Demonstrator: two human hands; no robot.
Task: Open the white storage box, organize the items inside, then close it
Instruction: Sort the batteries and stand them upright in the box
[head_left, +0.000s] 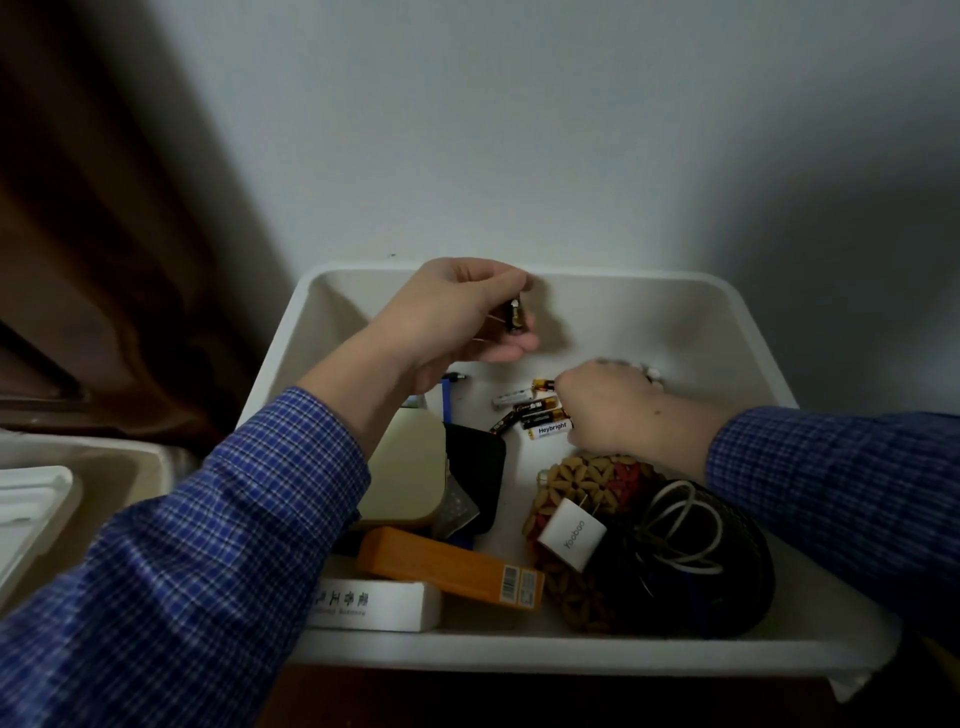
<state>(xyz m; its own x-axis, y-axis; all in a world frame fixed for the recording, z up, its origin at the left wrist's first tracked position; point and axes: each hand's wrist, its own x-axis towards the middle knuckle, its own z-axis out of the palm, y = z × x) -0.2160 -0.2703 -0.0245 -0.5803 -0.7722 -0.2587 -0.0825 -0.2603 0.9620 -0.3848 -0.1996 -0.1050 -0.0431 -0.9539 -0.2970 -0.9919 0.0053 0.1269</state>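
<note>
Sleeves first: my blue checked sleeves are reaching down into the open white box, which is sitting against the wall with its lid off. My left hand is hovering over the back of the box, fingers curled and pinching a small batch of batteries upright between thumb and fingertips. My right hand is lying low on the box floor, just beside the loose batteries; the fingers are curling inward, but whether they are actually gripping one I cannot tell (that part is blurring).

Nearer me, the left side is holding an orange carton leaning over a white carton, with a cream case and a black pouch behind them. On the right, a white charger is resting on a woven mat, next to a white cable coiled on a dark round thing.

I am judging the batteries as small, smooth and rigid — dense for their size and ready to roll. Pinching each across its middle, then stacking it parallel with the ones in my left hand, looks safest. Too many in one grip will be slipping out endwise — so a firm pinch matters.
</note>
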